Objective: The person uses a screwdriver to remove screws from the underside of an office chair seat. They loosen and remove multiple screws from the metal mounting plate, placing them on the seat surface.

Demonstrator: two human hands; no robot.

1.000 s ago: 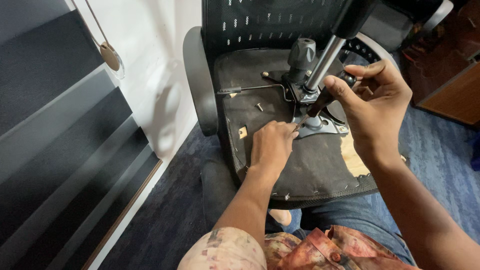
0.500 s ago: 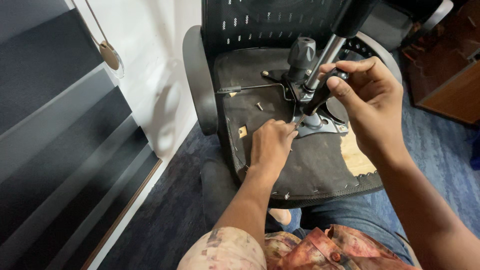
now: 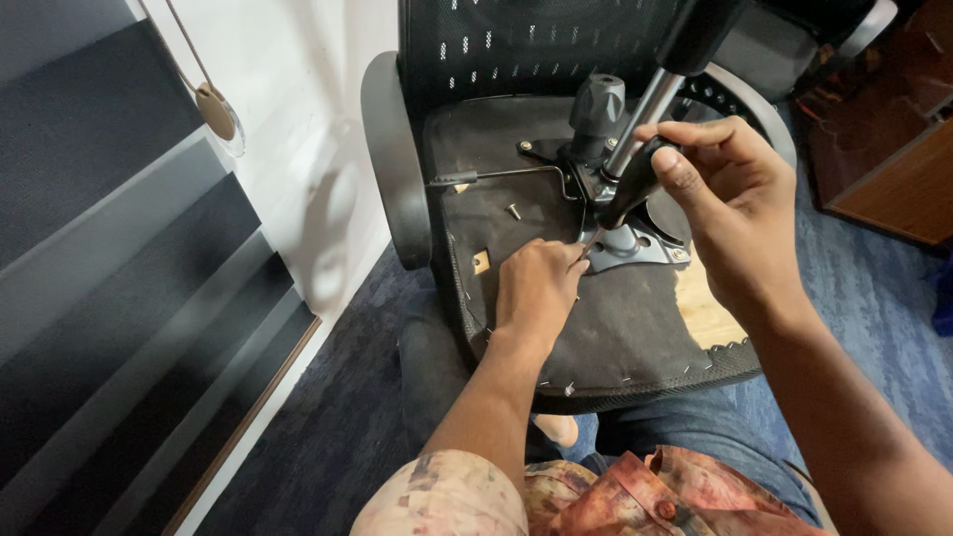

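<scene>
Gripping a dark-handled screwdriver [image 3: 623, 191], the right hand [image 3: 730, 213] now sits with its fingers curled further over the handle top than a second ago, the shaft steeper, which suggests the tool is being turned. Its tip meets the metal mounting plate [image 3: 635, 248] on the upturned chair seat [image 3: 596, 318]. The left hand [image 3: 536, 288], fingers pressed together, pinches near the tip, just left of the plate. A loose screw [image 3: 513, 210] lies further left of the plate. No packages, labels or signs show.
</scene>
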